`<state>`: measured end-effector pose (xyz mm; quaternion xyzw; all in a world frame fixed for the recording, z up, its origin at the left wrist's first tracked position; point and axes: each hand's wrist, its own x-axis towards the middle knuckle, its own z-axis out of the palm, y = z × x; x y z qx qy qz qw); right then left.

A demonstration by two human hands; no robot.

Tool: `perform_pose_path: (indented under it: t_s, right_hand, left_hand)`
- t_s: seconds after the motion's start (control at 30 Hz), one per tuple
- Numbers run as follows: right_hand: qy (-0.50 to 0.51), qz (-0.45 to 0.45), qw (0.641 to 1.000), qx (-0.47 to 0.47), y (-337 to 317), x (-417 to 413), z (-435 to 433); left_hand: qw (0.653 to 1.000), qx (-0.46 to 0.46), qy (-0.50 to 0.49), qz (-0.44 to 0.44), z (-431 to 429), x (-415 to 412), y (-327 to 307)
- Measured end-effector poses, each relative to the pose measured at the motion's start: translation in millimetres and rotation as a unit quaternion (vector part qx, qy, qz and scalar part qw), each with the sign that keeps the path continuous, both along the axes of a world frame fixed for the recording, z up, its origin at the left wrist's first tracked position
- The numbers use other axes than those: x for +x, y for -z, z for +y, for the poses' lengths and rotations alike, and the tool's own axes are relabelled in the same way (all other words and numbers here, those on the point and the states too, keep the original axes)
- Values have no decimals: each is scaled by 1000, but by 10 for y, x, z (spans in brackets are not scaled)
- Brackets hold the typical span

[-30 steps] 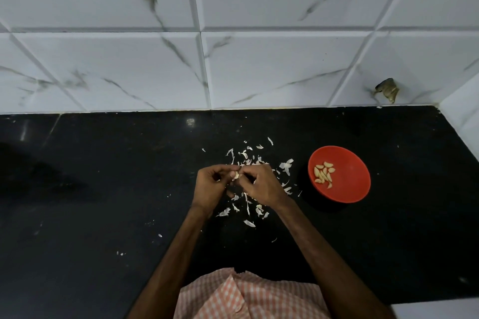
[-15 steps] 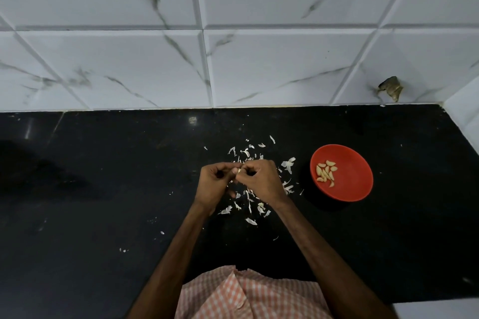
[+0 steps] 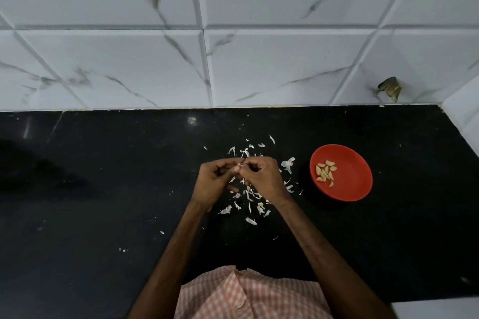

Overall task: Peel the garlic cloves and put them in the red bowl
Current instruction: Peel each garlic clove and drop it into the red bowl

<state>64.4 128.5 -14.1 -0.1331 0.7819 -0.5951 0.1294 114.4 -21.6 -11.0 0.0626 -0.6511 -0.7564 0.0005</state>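
Above the middle of the black counter my left hand (image 3: 213, 181) and my right hand (image 3: 261, 176) meet fingertip to fingertip. Both pinch one small garlic clove (image 3: 240, 165), which the fingers almost fully hide. To the right stands the red bowl (image 3: 350, 189), holding several peeled pale cloves (image 3: 325, 172) in its left half. White garlic skins (image 3: 248, 202) lie scattered on the counter under and around my hands.
The black counter (image 3: 103, 202) ends at a white marble-tiled wall (image 3: 233, 59) behind, with a side wall at the far right. A small dark object (image 3: 390, 88) sticks to the wall above the bowl. My checked shirt (image 3: 246, 295) shows at the bottom.
Both hands have stayed together on the clove, with only small finger movements. The view has shifted slightly.
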Motion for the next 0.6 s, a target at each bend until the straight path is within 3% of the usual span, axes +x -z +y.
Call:
perform_pose_path:
  t_s: [0.5, 0.6]
  right_hand:
    - [58, -66, 986, -138, -80, 10, -59]
    - [58, -48, 991, -113, -44, -28, 34]
  left_hand:
    - [990, 75, -115, -31, -53, -27, 43]
    - [988, 62, -137, -37, -94, -21, 47]
